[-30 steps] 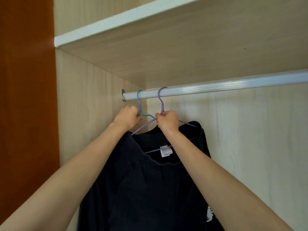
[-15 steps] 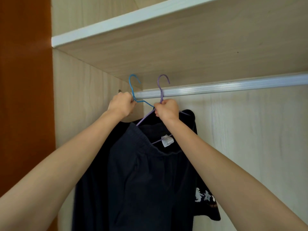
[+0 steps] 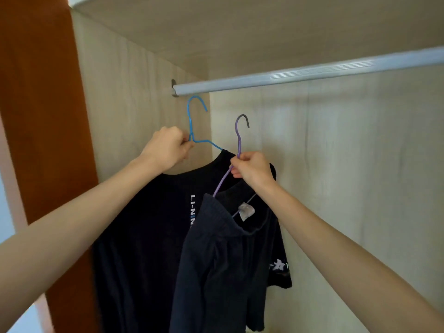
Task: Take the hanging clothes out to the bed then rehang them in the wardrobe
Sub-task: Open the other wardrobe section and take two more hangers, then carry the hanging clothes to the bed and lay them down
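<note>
Two tight grips below rail: L hand on blue hanger, R hand on purple hanger; pale-wood wardrobe walls.

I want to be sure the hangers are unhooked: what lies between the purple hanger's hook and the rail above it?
Nothing. In the head view the purple hanger hangs free below the rail, and only the wardrobe's bare back wall shows between them.

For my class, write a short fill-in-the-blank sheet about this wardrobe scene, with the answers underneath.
1. The left hand grips the blue hanger; the right hand grips the ____ one.
2. The black T-shirt hangs on the ____ hanger.
3. Both hooks are below the silver ____.
Missing words: purple; blue; rail.
</note>
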